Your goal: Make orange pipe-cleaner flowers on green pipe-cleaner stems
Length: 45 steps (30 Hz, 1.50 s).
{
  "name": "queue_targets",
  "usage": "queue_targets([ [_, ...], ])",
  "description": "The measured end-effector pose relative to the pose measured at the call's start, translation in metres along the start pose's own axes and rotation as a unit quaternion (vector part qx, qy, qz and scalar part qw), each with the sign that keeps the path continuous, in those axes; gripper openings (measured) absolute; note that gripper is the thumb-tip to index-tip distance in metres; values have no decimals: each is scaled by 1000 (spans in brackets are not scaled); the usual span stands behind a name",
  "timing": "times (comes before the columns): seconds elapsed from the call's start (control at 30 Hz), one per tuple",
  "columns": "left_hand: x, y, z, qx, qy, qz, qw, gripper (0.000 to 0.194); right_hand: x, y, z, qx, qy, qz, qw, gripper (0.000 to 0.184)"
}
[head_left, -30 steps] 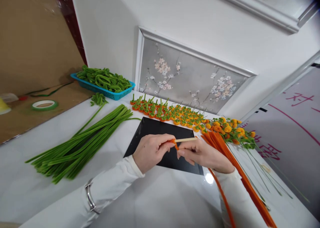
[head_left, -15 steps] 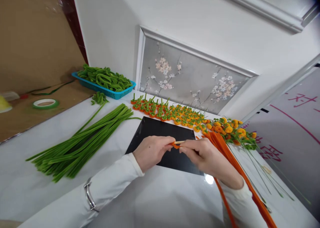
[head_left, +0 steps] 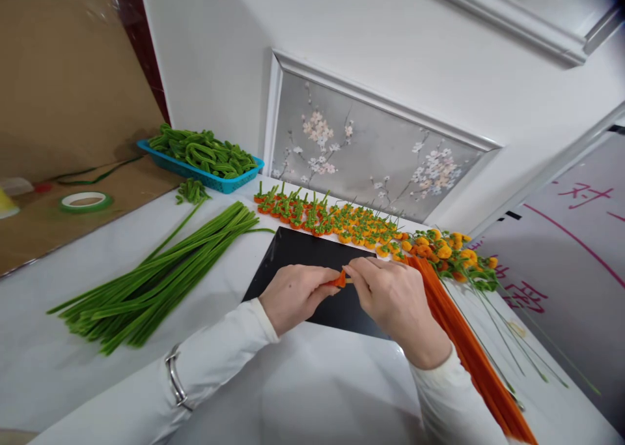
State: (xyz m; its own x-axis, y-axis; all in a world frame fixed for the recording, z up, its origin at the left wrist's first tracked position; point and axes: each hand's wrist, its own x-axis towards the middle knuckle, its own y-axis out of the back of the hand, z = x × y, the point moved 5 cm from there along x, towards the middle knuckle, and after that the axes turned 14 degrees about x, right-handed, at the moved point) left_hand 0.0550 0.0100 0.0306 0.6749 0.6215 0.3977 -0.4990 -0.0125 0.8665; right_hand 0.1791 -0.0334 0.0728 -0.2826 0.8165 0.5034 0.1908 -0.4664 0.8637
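Over a black mat [head_left: 312, 248], my left hand [head_left: 295, 295] pinches a short orange chenille stem [head_left: 338, 280], bent around the end of a thin wooden stick [head_left: 348, 280]. My right hand [head_left: 398, 298] is closed around the stick, with thumb and index finger touching the orange piece. Those fingers cover most of the stick. Beside my right wrist lies a bundle of long orange chenille stems [head_left: 456, 331].
Small orange and yellow flower heads with green stubs [head_left: 312, 214] line the wall side. Yellow-orange flowers [head_left: 444, 251] lie right. Long green chenille stems [head_left: 166, 275] lie left, near a blue basket [head_left: 234, 184] of green pieces and green tape [head_left: 86, 201].
My right hand has turned and shifted its fingertips up and left against the orange piece. Less of the stick shows now. My left hand stays nearly still.
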Motion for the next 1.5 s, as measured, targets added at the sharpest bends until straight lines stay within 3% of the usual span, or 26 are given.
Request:
queue_targets([
  [0.8,-3,8,4,52,51,37,997,36,2,-7,2,95,-45,8,994,25],
  [1.13,-3,6,3,91,15,62,994,25,3,-10,16,135,-64,-26,988,26],
  [1.3,-5,5,6,101,-5,79,992,23,5,-15,26,241,-71,-67,966,30],
  [1.5,-5,7,9,45,23,79,996,21,7,-25,35,362,-91,-110,921,32],
])
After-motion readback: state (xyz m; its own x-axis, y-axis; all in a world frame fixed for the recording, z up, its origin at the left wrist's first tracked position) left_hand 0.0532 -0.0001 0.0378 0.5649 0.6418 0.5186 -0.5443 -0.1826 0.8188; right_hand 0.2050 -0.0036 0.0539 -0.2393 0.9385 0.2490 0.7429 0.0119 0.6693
